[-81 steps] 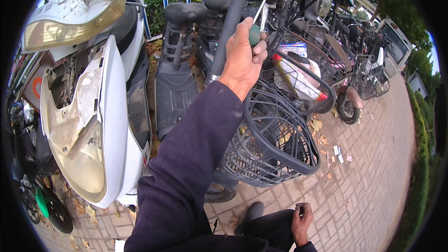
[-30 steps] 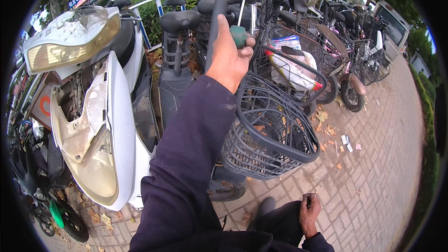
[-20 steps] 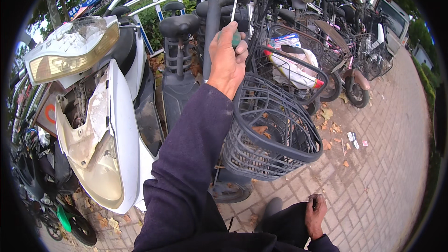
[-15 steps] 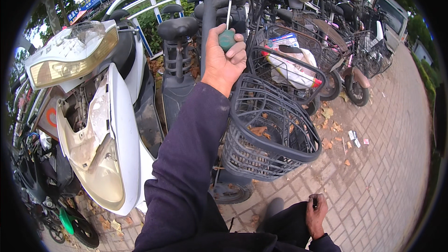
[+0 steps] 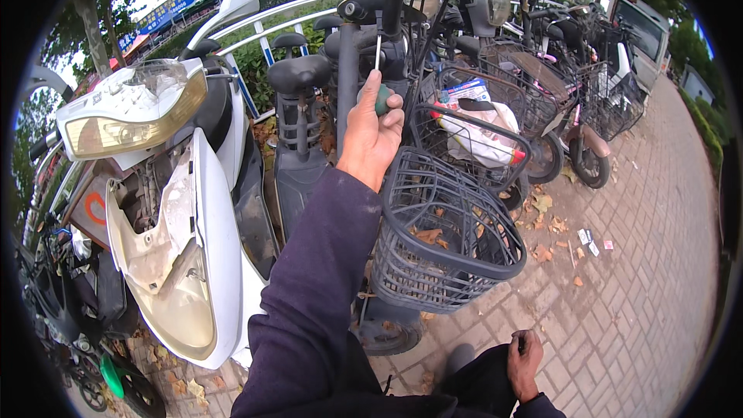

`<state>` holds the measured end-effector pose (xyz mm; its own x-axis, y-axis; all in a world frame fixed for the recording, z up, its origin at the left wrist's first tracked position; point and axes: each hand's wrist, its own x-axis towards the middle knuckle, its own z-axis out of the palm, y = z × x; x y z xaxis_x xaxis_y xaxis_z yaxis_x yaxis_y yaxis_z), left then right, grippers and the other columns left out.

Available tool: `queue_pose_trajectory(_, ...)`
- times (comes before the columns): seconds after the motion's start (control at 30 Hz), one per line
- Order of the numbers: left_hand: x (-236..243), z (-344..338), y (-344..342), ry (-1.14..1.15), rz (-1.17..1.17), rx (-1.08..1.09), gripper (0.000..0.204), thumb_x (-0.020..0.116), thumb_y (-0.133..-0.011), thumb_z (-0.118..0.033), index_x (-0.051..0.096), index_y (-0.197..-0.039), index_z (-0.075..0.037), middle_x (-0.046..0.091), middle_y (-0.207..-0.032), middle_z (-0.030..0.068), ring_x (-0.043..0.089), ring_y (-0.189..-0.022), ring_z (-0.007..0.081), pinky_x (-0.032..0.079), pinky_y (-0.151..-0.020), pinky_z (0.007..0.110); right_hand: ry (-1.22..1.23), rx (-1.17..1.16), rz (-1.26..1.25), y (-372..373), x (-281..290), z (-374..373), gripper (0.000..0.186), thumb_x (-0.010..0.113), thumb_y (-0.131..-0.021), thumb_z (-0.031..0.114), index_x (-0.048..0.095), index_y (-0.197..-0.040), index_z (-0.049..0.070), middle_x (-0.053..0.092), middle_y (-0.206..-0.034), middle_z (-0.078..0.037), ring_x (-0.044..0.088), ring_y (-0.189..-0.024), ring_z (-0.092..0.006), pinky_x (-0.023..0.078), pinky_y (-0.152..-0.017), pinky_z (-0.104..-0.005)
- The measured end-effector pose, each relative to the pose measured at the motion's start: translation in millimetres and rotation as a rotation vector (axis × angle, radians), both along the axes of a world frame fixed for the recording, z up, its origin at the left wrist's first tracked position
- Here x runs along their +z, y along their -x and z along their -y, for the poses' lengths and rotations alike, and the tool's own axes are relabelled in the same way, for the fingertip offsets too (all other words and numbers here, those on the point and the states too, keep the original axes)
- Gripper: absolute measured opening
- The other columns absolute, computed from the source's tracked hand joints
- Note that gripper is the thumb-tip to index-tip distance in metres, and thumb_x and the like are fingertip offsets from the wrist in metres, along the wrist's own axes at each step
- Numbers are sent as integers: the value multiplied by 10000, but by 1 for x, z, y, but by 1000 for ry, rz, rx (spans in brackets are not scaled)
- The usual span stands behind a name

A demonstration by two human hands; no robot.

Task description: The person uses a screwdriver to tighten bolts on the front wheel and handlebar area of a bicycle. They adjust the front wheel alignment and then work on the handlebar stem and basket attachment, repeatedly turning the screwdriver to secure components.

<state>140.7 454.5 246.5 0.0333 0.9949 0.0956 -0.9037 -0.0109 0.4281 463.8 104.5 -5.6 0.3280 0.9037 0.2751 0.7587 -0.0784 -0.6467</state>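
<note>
My left hand point(image 5: 371, 128) is closed round the green, ball-shaped handle point(image 5: 382, 100) of a screwdriver. Its thin metal shaft point(image 5: 378, 54) points up and away to dark parts below the handlebar of an e-bike. The tip is lost among those parts, so I cannot tell what it touches. My thumb lies along the handle toward the shaft. A black wire-style basket point(image 5: 449, 263) on the bike's front sits just right of my left forearm. Low on the right, my right hand point(image 5: 525, 365) rests by my knee with curled, dark-stained fingers; whatever they hold is hidden.
A white scooter with a broken-open front panel point(image 5: 220, 263) stands close on the left. Behind is a white railing point(image 5: 259, 39). More parked bikes with baskets point(image 5: 503, 135) line the right. Dry leaves point(image 5: 542, 251) and paper scraps lie on the brick pavement point(image 5: 619, 286).
My left hand has turned, with the thumb now stretched up over the handle and covering more of it. The whole scene sits slightly lower in the picture. My right hand stays by the knee.
</note>
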Motion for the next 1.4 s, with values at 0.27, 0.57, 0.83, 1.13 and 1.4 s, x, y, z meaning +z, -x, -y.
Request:
queue_pose_trajectory(0.27, 5, -7, 4, 99, 68, -159, 352, 699, -925, -355, 517, -953, -55, 549, -805, 56, 415, -475, 82, 281, -383, 226, -15, -12, -10, -3, 3, 2, 37, 617, -846, 42, 624, -874, 19, 610, -835, -180, 615, -804, -373, 479, -714, -452)
queue_pose_trajectory(0.57, 8, -12, 20, 221, 92, -375, 520, 583, -958, -555, 527, -880, -44, 540, -775, 59, 379, -446, 95, 254, -377, 231, -7, -3, -24, -4, -1, -1, 36, 616, -851, 45, 619, -870, 15, 609, -842, -185, 611, -810, -379, 477, -720, -456)
queue_pose_trajectory(0.83, 0, 0, 3, 27, 86, -74, 485, 745, -902, -478, 501, -942, -61, 510, -822, 59, 463, -593, 99, 305, -419, 202, 36, -18, -53, -3, 1, -2, 50, 620, -857, 60, 623, -873, 13, 611, -845, -189, 608, -808, -379, 474, -718, -449)
queue_pose_trajectory(1.13, 3, 0, 6, 38, 33, -117, 338, 646, -939, -384, 529, -931, -67, 533, -812, 61, 381, -455, 82, 267, -387, 230, 11, -10, -74, -3, 6, -2, 50, 607, -861, 43, 629, -880, 2, 614, -845, -187, 611, -814, -378, 479, -728, -444)
queue_pose_trajectory(1.4, 7, -1, 18, 169, 44, -329, 484, 541, -982, -508, 540, -931, -27, 510, -763, 50, 389, -465, 103, 277, -398, 234, 9, -14, -71, -3, 2, 0, 51, 602, -858, 41, 630, -875, 2, 616, -849, -185, 614, -819, -376, 483, -735, -442)
